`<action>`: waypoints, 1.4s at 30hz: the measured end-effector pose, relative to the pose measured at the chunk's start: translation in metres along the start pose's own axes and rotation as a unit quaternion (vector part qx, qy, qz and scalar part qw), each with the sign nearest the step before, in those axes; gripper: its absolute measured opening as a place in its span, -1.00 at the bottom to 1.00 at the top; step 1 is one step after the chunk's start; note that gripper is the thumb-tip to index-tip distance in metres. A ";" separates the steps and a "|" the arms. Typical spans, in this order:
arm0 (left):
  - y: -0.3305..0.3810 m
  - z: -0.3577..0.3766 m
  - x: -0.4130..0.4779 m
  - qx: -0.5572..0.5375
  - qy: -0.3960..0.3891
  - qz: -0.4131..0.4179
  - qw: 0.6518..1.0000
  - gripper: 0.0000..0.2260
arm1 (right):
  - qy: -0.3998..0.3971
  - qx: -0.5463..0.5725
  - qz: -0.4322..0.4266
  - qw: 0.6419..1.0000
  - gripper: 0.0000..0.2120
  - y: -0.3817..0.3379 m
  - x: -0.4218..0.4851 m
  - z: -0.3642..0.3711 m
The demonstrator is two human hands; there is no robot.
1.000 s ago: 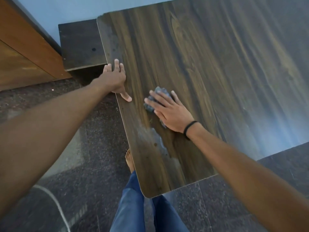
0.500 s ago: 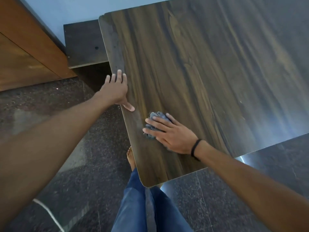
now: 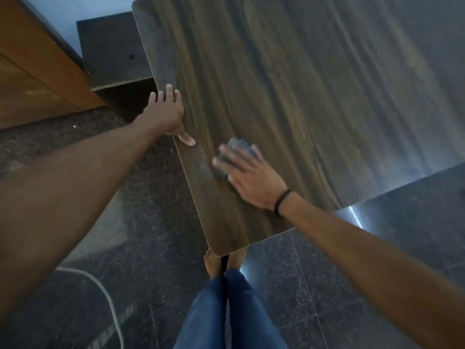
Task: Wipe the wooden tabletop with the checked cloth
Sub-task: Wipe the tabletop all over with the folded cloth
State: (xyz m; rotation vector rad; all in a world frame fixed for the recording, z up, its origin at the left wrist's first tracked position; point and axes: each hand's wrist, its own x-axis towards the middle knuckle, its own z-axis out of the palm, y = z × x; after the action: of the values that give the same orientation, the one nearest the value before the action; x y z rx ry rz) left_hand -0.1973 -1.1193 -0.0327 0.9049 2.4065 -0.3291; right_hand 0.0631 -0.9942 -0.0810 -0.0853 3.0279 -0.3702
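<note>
A dark speckled stone floor (image 3: 151,273) lies under a wood-grain surface (image 3: 289,96) that fills the upper right of the view. At far left stands an orange-brown wooden panel (image 3: 32,79), and below it a white cord (image 3: 105,293) curves over the floor. Just beyond the surface's far left corner sits a dark board (image 3: 110,49) against a pale wall.

The left hand (image 3: 164,114) rests on the surface's left edge, fingers straight and close together, with the thumb (image 3: 187,140) laid flat on top of the wood.

Right of it, near the left edge and toward the near corner, the bunched grey-blue cloth (image 3: 240,144) lies on the surface. The right hand (image 3: 249,180) presses down on it with fingers spread and flat. Hand and cloth are both blurred, so the checked pattern cannot be made out. A black band (image 3: 281,202) circles that wrist.

Below the near corner, bare feet (image 3: 214,263) and blue jeans (image 3: 231,311) show on the floor.
</note>
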 end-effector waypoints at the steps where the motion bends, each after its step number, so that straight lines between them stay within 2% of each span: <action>1: 0.001 0.003 -0.002 0.006 0.006 0.001 1.000 0.33 | -0.012 -0.018 -0.088 0.996 -0.48 -0.008 -0.021 0.011; 2: 0.001 0.005 -0.005 0.011 0.015 0.000 1.000 0.31 | -0.032 -0.043 -0.176 0.983 -0.48 -0.009 -0.040 0.015; 3: 0.001 0.006 -0.007 0.015 0.025 -0.001 1.000 0.27 | -0.041 -0.066 -0.225 0.971 -0.48 -0.001 -0.048 0.014; 4: 0.002 0.007 -0.010 0.016 0.035 -0.002 0.999 0.23 | -0.040 -0.086 -0.232 0.968 -0.48 0.008 -0.043 0.010; 5: 0.002 0.007 -0.011 0.014 0.046 -0.001 0.999 0.20 | -0.031 -0.086 -0.193 0.977 -0.48 0.012 -0.031 0.005; 7: 0.002 0.007 -0.013 0.010 0.056 0.010 0.998 0.15 | -0.006 -0.023 -0.005 1.000 -0.49 0.004 -0.009 -0.006; 8: 0.003 0.009 -0.016 0.007 0.055 0.014 0.998 0.13 | 0.000 0.000 0.061 0.998 -0.49 -0.006 -0.007 -0.006; 9: 0.003 0.013 -0.018 0.005 0.052 0.015 0.999 0.14 | 0.009 0.002 0.066 0.998 -0.49 -0.017 -0.015 0.000; 10: 0.004 0.016 -0.021 0.002 0.042 0.016 0.999 0.17 | 0.011 -0.009 0.017 1.000 -0.49 -0.024 -0.030 0.010; 12: 0.003 0.023 -0.027 -0.015 0.013 0.017 1.000 0.25 | -0.025 -0.065 -0.145 0.987 -0.49 -0.016 -0.065 0.017; 13: 0.002 0.025 -0.030 -0.025 0.011 0.018 0.999 0.28 | -0.038 -0.090 -0.190 0.977 -0.49 -0.003 -0.069 0.013; 14: 0.001 0.028 -0.031 -0.032 0.012 0.020 0.999 0.30 | -0.034 -0.107 -0.194 0.975 -0.49 0.007 -0.065 0.009; 15: 0.000 0.028 -0.031 -0.038 0.012 0.021 0.999 0.32 | -0.023 -0.105 -0.147 0.983 -0.49 0.012 -0.057 0.004; 17: 0.000 0.027 -0.030 -0.045 0.003 0.024 0.999 0.34 | -0.005 -0.032 0.019 0.999 -0.50 0.002 -0.051 0.001; 18: 0.002 0.027 -0.029 -0.044 0.000 0.020 0.999 0.34 | 0.004 -0.019 0.032 0.999 -0.50 -0.010 -0.058 0.008; 20: 0.004 0.027 -0.027 -0.040 -0.009 0.015 0.999 0.34 | -0.006 -0.043 -0.092 0.995 -0.50 -0.021 -0.088 0.025; 21: 0.005 0.027 -0.027 -0.040 -0.010 0.013 0.999 0.34 | -0.030 -0.069 -0.171 0.982 -0.49 -0.013 -0.104 0.027; 22: 0.006 0.027 -0.028 -0.043 -0.006 0.008 0.999 0.33 | -0.043 -0.091 -0.211 0.972 -0.48 0.000 -0.108 0.021; 23: 0.007 0.027 -0.028 -0.047 0.000 0.003 0.999 0.33 | -0.037 -0.103 -0.200 0.974 -0.47 0.011 -0.104 0.016; 24: 0.007 0.026 -0.028 -0.051 -0.001 0.001 0.999 0.34 | -0.029 -0.094 -0.131 0.986 -0.47 0.015 -0.099 0.012; 26: 0.009 0.025 -0.027 -0.054 -0.009 -0.001 0.998 0.35 | 0.002 -0.018 0.072 0.997 -0.49 -0.003 -0.098 0.009; 27: 0.010 0.026 -0.028 -0.056 -0.006 -0.009 0.998 0.35 | 0.016 -0.004 0.084 0.996 -0.49 -0.019 -0.105 0.017; 28: 0.010 0.026 -0.028 -0.056 -0.006 -0.014 0.998 0.35 | 0.017 -0.015 0.034 0.999 -0.49 -0.032 -0.115 0.026; 30: 0.010 0.026 -0.027 -0.061 -0.009 -0.015 0.998 0.35 | -0.026 -0.057 -0.120 0.991 -0.50 -0.025 -0.133 0.031; 31: 0.010 0.028 -0.027 -0.066 -0.004 -0.017 0.998 0.34 | -0.031 -0.067 -0.143 0.987 -0.51 -0.012 -0.128 0.025; 32: 0.009 0.029 -0.027 -0.070 0.000 -0.018 0.997 0.34 | -0.019 -0.069 -0.116 0.991 -0.51 -0.003 -0.119 0.022; 34: 0.007 0.029 -0.025 -0.075 -0.007 -0.015 0.997 0.34 | 0.007 -0.027 0.060 0.998 -0.50 -0.010 -0.101 0.016; 35: 0.006 0.030 -0.023 -0.075 -0.009 -0.015 0.997 0.34 | 0.019 -0.003 0.115 0.993 -0.49 -0.024 -0.099 0.021; 36: 0.005 0.031 -0.023 -0.075 -0.010 -0.015 0.997 0.34 | 0.025 0.003 0.095 0.995 -0.48 -0.042 -0.102 0.030; 39: 0.004 0.034 -0.021 -0.075 -0.009 -0.008 0.997 0.34 | -0.008 -0.034 -0.118 0.992 -0.48 -0.044 -0.113 0.040; 40: 0.004 0.034 -0.020 -0.073 -0.004 -0.009 0.997 0.34 | -0.001 -0.039 -0.128 0.991 -0.49 -0.032 -0.102 0.034; 41: 0.004 0.033 -0.019 -0.070 -0.001 -0.009 0.998 0.34 | 0.008 -0.039 -0.097 0.994 -0.49 -0.025 -0.087 0.029; 42: 0.004 0.031 -0.018 -0.067 -0.003 -0.008 0.998 0.34 | 0.016 -0.024 -0.025 0.999 -0.50 -0.025 -0.073 0.023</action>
State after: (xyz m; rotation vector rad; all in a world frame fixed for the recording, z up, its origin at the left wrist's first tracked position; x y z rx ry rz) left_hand -0.1704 -1.1383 -0.0479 0.8232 2.4004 -0.1738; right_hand 0.1392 -1.0192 -0.0907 -0.1589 3.0715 -0.3060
